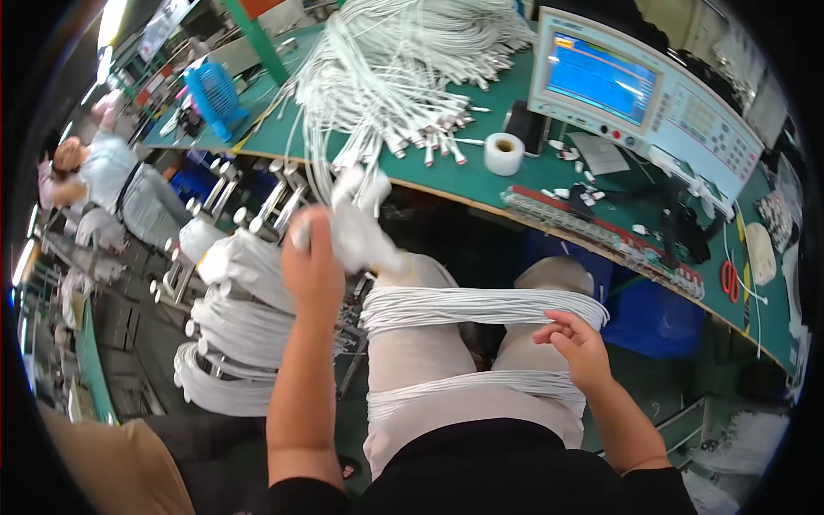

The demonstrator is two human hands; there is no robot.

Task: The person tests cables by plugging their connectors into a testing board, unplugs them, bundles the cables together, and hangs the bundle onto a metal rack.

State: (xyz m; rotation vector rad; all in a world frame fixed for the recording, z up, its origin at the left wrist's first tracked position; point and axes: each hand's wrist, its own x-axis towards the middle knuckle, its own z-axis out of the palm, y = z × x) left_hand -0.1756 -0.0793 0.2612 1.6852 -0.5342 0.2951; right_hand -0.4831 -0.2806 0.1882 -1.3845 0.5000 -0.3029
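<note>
My left hand (313, 266) is raised in front of the bench edge, closed on a blurred clump of white cable ends (356, 227). My right hand (577, 342) rests on my right thigh, its fingers curled on a band of white cables (481, 307) laid across both knees. A thinner band of white cables (468, 386) crosses my lap lower down. A big heap of white cables with connector ends (390, 81) lies on the green bench (481, 184) just beyond my left hand.
A test instrument with a blue screen (605, 77) stands at the back right, a roll of white tape (504, 153) and a long connector fixture (601, 230) before it. A rack hung with white cable bundles (227, 318) is at my left. Another person (103, 172) sits far left.
</note>
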